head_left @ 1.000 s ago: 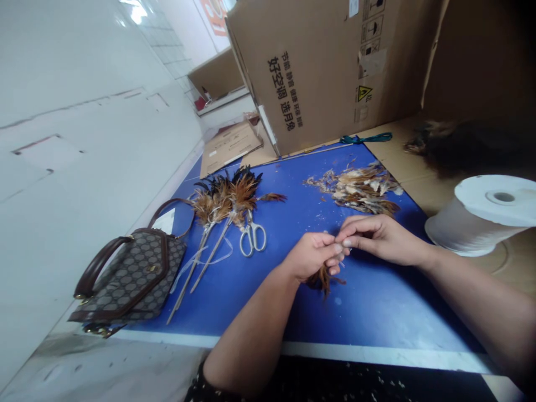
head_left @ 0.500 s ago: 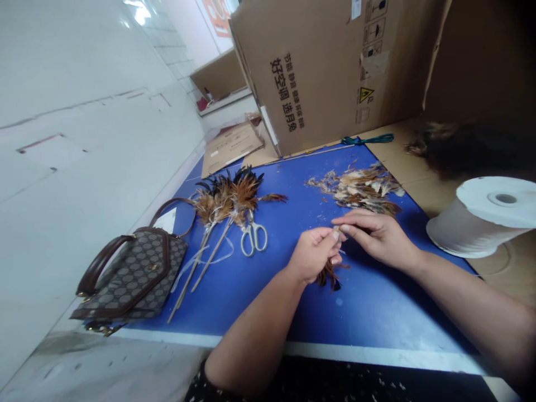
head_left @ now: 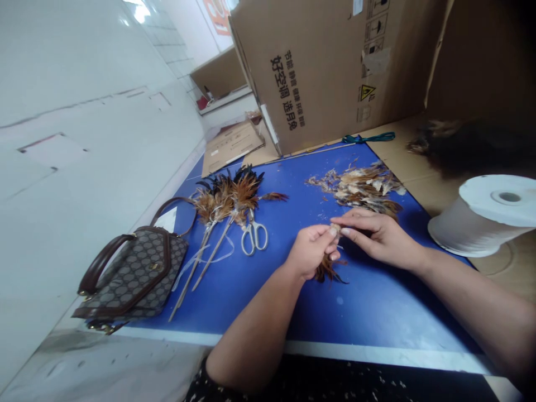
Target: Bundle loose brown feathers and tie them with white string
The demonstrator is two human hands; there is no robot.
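My left hand (head_left: 314, 250) is closed around a small bunch of brown feathers (head_left: 329, 269), whose dark tips hang out below the palm. At the bunch's pale upper end, the thumb and fingers of my right hand (head_left: 374, 234) pinch close to my left thumb; what exactly they grip is too small to make out. Just beyond my hands lies a loose pile of brown and cream feathers (head_left: 364, 187). To the left, silver scissors (head_left: 254, 237) rest beside feather bundles (head_left: 230, 198) fixed on thin sticks (head_left: 190, 279) with pale ribbon.
A large white spool (head_left: 481, 218) stands at the right on cardboard. A patterned handbag (head_left: 138, 273) sits at the table's left edge. The big cardboard box (head_left: 330, 72) rises behind the blue table (head_left: 377, 312), with a green cord bundle (head_left: 371, 138) at its foot.
My hands stay almost in place, with small finger movements at the bunch's pale end. The feather tips below my left hand have turned slightly, and more of the pale end shows.
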